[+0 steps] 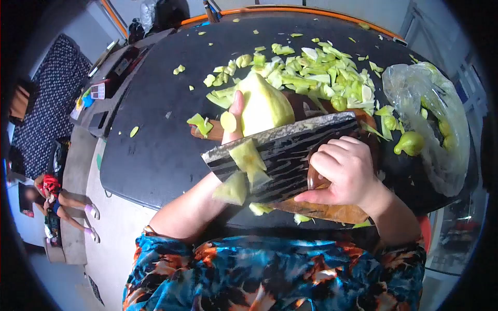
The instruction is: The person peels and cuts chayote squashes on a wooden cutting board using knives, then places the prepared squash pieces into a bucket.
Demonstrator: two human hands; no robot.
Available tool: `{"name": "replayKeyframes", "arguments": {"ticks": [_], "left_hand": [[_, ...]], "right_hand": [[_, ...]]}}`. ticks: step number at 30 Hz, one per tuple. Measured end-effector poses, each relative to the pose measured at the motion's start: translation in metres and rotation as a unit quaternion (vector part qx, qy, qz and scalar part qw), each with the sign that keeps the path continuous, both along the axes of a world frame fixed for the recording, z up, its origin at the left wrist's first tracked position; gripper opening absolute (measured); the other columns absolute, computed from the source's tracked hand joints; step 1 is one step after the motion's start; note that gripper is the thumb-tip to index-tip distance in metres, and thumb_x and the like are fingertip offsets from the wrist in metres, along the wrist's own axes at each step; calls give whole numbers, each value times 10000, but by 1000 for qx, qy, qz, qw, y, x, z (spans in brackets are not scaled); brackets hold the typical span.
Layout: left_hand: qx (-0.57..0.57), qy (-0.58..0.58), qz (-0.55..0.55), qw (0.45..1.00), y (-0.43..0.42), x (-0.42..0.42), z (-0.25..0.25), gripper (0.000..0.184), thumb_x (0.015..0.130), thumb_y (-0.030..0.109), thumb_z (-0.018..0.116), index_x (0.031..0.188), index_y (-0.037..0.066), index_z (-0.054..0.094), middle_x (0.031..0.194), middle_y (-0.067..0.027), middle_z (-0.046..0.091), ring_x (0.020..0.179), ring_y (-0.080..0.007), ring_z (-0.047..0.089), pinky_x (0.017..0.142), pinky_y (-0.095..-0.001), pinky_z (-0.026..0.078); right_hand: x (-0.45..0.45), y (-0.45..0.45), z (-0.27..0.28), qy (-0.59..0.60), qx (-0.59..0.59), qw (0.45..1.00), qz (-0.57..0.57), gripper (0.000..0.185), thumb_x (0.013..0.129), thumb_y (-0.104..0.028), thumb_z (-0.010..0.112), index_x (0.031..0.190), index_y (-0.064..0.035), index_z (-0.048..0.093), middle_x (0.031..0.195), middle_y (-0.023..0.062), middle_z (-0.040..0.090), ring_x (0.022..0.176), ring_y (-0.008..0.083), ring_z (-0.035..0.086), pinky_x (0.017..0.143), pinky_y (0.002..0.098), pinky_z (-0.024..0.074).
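A broad cleaver (290, 160) with a dark striped blade lies across the view, its handle wrapped by my right hand (345, 168). Pale green slices (247, 155) cling to the blade's left part. Behind the blade, a large peeled pale green fruit (263, 106) rests against my left hand (234, 116); my left thumb shows on its left side, and the blade hides the other fingers. Below the cleaver, part of a wooden board (337, 211) shows on the black table (150, 103).
Many green peelings (321, 72) are heaped behind the board. A clear plastic bag (451, 135) with green pieces lies at the right, beside a green lump (410, 143). A person (57, 199) sits at the far left, apart from my hands.
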State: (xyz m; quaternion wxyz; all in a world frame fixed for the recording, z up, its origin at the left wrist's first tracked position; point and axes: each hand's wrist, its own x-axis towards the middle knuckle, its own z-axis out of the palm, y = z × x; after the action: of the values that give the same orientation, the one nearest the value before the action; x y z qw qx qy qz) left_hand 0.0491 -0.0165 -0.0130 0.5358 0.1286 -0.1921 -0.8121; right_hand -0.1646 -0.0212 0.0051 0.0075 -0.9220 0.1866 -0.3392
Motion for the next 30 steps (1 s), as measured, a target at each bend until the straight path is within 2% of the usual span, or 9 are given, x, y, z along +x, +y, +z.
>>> {"name": "replayKeyframes", "arguments": {"ticks": [7,11,14,17,19,20,21,23,30], "left_hand": [[57,-69,102,991,2,-6,2,778,838,709,469,1319,97,469,1186,-142,577,1048,-243,598,861,-439,513],[0,-180,110,978,6,-7,5,725,829,715,472,1253,128,505,1085,-118,618,883,-263,649,572,-377,553],[-23,-141,98,985,3,-3,4,720,833,708,479,1247,121,509,1083,-118,618,885,-256,650,557,-365,549],[11,-172,118,978,3,0,2,728,834,702,484,1260,111,505,1126,-125,606,949,-273,632,699,-423,562],[87,70,43,993,3,3,1,762,834,703,485,1303,102,483,1186,-131,586,1035,-290,597,869,-459,507],[68,-23,29,997,2,-2,8,781,840,697,481,1334,94,465,1225,-136,568,1094,-290,564,976,-454,435],[-47,22,-17,999,-8,0,5,786,849,693,471,1345,84,457,1220,-143,570,1079,-275,576,940,-427,466],[-6,-124,60,990,-2,-2,3,779,857,690,457,1338,77,465,1221,-152,567,1064,-265,585,919,-408,480],[-8,-94,44,995,1,-5,8,780,848,683,482,1293,42,485,1142,-121,593,1019,-244,593,895,-387,488]], "right_hand": [[-3,-9,0,14,22,996,-87,485,764,-552,682,670,-104,523,581,54,526,547,244,574,519,353,437],[-32,-47,3,-62,196,923,-324,427,825,-402,701,704,-24,544,540,103,552,482,273,561,475,350,416],[-41,-52,3,-172,166,939,-246,339,838,-296,707,726,-14,556,542,85,541,466,222,516,473,326,387],[-32,-23,19,-98,146,977,-118,431,790,-407,731,648,-56,525,532,48,496,479,191,527,473,305,386],[-21,-8,22,-38,106,993,-44,467,753,-493,733,619,-102,515,535,22,489,492,195,549,473,314,407],[-16,-2,25,-16,91,996,-17,462,735,-525,726,619,-128,521,559,8,516,522,204,575,493,320,433],[-13,1,21,-10,83,996,-6,463,730,-529,723,618,-131,515,578,7,528,545,208,583,523,319,447],[-7,4,18,-7,71,997,5,466,731,-528,722,617,-130,507,588,8,534,556,204,584,541,318,450],[-5,-2,3,34,33,998,-47,504,749,-589,669,666,-121,504,593,19,521,549,215,567,528,334,440]]}}
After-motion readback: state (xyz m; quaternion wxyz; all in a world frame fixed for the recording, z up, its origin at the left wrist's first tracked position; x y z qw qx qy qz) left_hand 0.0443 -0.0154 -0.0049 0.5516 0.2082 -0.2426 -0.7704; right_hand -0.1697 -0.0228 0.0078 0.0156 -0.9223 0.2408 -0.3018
